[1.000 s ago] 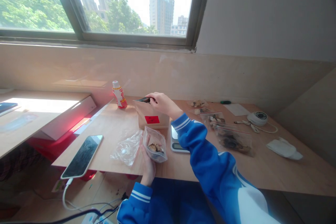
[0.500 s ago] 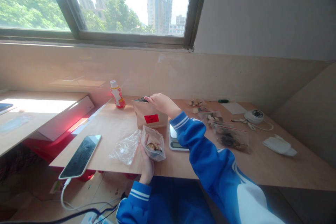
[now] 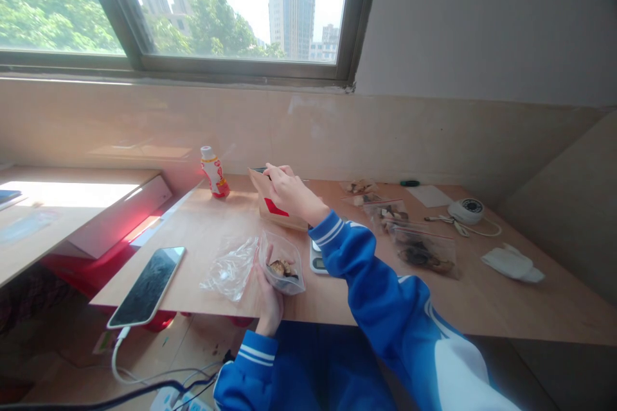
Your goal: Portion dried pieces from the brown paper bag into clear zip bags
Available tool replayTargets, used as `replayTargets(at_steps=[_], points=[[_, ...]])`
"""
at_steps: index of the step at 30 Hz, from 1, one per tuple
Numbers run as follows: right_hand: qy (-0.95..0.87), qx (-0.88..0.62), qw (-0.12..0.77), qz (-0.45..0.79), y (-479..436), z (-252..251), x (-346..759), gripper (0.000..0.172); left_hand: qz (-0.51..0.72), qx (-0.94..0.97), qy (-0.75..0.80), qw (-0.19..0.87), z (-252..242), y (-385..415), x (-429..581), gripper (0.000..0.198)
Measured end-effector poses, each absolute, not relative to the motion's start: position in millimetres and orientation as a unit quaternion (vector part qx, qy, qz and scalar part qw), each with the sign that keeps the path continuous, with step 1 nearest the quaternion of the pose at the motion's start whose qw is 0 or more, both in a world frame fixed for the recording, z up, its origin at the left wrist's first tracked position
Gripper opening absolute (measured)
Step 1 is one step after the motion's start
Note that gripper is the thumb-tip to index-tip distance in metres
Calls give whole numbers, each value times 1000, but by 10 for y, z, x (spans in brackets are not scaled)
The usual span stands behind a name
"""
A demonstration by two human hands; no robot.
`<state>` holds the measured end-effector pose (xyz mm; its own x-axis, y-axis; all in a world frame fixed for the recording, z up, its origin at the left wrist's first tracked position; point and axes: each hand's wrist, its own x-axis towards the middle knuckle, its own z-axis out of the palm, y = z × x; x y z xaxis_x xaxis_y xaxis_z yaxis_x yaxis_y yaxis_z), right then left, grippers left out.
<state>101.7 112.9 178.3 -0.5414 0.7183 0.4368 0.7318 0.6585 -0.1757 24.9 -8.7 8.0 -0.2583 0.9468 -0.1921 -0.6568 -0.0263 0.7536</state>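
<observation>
My left hand [image 3: 268, 292] is wrapped round a clear plastic bag [image 3: 295, 250] near the table's front edge. The bag's mouth is spread, and dried brown slices [image 3: 283, 268] lie inside. Further back, my right hand [image 3: 294, 191] grips the top edge of a kraft paper bag [image 3: 264, 205] with a red label, which leans to one side. Part of that bag is hidden behind the hand. Below my right sleeve shows the corner of a digital scale [image 3: 318, 262]. A crumpled clear plastic bag [image 3: 231, 270] lies to the left of my left hand.
A drink bottle [image 3: 214, 173] stands at the back left, and a phone [image 3: 147, 288] on a charging cable lies at the left edge. On the right are several zip bags of dried pieces [image 3: 424, 252], a white dome camera [image 3: 465, 210] and a white cloth [image 3: 511, 263].
My right hand has tilted and turned the kraft paper bag, so its label now slants. My left hand and the clear bag have hardly moved.
</observation>
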Motion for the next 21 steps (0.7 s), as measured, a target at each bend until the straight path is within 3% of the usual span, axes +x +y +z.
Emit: replayTargets(at_steps=[9,15,21], points=[[-846,-475,236,-63,1059,1792,1106,32,676,207,377,598,83,-108,232,79],[-861,-445,245,-18,1098,1798,1237,33,687,200,387,582,59,-83,245,68],[-839,-409,357,27,885,1847,1336,31,702,210,378,566,-30,-64,238,59]])
